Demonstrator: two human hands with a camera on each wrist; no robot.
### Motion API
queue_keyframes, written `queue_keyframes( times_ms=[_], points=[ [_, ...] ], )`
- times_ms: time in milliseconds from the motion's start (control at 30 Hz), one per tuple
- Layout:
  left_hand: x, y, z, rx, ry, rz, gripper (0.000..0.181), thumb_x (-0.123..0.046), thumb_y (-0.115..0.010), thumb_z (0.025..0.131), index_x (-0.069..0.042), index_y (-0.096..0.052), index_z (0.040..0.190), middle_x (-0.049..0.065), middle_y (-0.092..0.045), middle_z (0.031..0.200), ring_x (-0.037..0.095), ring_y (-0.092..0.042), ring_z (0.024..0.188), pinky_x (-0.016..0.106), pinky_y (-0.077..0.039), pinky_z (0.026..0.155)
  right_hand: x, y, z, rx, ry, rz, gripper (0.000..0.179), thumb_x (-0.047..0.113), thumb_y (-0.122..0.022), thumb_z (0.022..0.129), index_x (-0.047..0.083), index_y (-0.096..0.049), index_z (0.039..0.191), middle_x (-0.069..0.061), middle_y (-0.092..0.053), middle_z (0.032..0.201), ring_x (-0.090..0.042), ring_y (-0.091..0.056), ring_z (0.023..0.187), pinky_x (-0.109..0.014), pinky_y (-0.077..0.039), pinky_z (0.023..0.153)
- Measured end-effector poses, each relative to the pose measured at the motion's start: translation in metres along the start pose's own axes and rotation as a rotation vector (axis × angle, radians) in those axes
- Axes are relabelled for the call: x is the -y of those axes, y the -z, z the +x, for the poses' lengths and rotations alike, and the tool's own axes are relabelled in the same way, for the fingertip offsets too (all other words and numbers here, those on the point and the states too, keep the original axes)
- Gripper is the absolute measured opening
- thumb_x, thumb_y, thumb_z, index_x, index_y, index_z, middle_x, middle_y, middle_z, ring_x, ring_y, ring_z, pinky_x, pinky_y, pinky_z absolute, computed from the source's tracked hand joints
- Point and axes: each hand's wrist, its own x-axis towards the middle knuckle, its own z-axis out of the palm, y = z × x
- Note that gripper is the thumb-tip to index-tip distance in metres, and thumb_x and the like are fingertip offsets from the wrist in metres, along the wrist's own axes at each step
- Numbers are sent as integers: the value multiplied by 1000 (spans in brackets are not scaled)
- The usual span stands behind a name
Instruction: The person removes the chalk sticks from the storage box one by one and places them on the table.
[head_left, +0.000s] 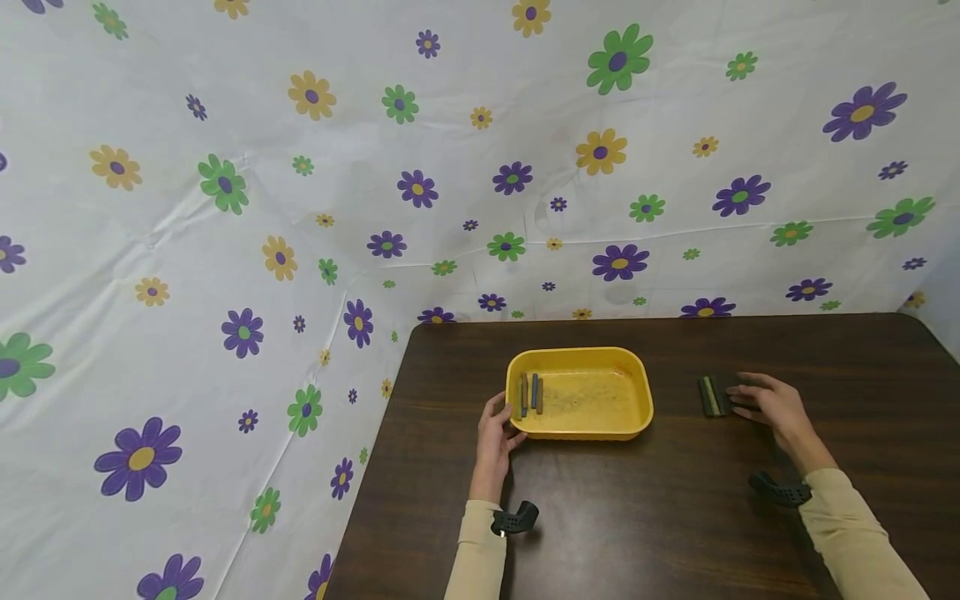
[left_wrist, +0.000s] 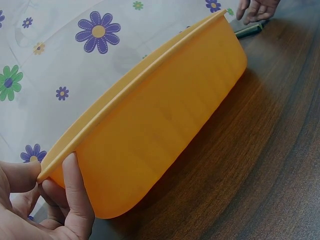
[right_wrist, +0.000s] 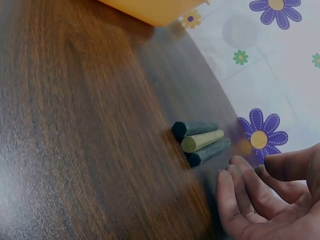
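Sticks of dull, chalk-like material (right_wrist: 202, 141), two blackish green with a pale yellow-green one between them, are lying side by side on the table, well apart from a yellow, rounded-rectangular plastic basin (head_left: 592, 400). They are looking light, stiff and dry, probably brittle enough to snap under a hard squeeze, and their rounded sides may roll. Pinching each one gently across its middle is seeming the safest hold. Several slim brown and blue sticks (head_left: 540, 396) are resting at the basin's left end. The basin is looking light, smooth and fairly rigid, its projecting rim offering the best purchase.

The left hand (head_left: 492, 437) is pinching that rim at the left end, thumb against fingers. The right hand (head_left: 772, 408) is holding nothing, its fingers loosely bent beside the three sticks; whether a fingertip is touching one, I cannot tell.

Beneath, a dark brown, wood-grained tabletop (head_left: 637, 517) is faintly reflecting light. Behind and to the left, creased white sheeting (head_left: 187, 358) printed with purple, green and yellow flowers is hanging.
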Motion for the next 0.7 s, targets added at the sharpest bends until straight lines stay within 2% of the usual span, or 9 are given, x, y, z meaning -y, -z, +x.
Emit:
queue_keyframes(
  times_ms=[133, 300, 400, 500, 700],
  points=[
    [1, 0, 0, 0, 1, -2, 45, -22, -54, 109, -4, -49, 150, 26, -64, 124, 16, -67, 80, 27, -55, 66, 4, 0, -1, -8, -17, 95, 45, 11, -46, 110, -15, -39, 146, 21, -69, 92, 1, -68, 85, -25, -59, 74],
    [0, -1, 0, 1, -7, -2, 46, -23, -55, 109, -4, -49, 150, 25, -65, 124, 16, -67, 81, 27, -55, 67, 10, -2, -1, 11, -18, 280, 16, 11, -52, 109, 15, -63, 120, 13, -74, 92, -4, -70, 84, -25, -59, 72],
    [0, -1, 0, 0, -10, 2, 45, -23, -54, 109, -4, -49, 150, 25, -65, 123, 16, -67, 81, 28, -55, 66, 14, -5, -2, 37, -1, 350, 24, 11, -53, 109, 29, -68, 105, 11, -75, 94, -6, -71, 85, -25, -59, 72],
    [0, 0, 1, -4, -5, 6, 44, -22, -54, 109, -4, -50, 149, 26, -65, 124, 17, -67, 81, 28, -55, 66, 19, -7, -2, 63, 19, 384, 30, 11, -53, 109, 33, -71, 100, 9, -76, 95, -6, -71, 86, -25, -59, 72],
    [1, -1, 1, -12, -2, 5, 43, -21, -56, 107, -6, -53, 147, 25, -64, 124, 20, -67, 85, 27, -55, 67, 32, -14, -4, 119, 42, 471, 31, 9, -52, 109, 28, -75, 101, 4, -77, 96, -10, -73, 88, -27, -59, 74]
  ],
)
